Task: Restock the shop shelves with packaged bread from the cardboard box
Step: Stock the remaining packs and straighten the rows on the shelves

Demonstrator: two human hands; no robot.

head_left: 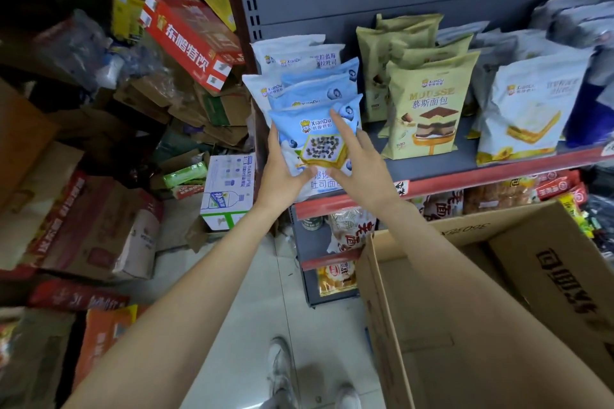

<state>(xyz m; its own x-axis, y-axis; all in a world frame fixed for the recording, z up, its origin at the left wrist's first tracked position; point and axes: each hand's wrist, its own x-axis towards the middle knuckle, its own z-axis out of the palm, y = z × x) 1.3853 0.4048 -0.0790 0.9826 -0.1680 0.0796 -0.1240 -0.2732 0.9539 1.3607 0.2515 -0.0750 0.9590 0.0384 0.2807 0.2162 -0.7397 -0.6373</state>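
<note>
Cardboard box [465, 325] close (looks empty); left hand [282, 173] grips blue bread pack [315, 143], right hand [357, 156] flat, steadying on shelf [465, 173].

Cardboard box [491, 302] — cut off at right and bottom edges; lower-shelf packets [345, 232] partly hidden behind it.
</note>
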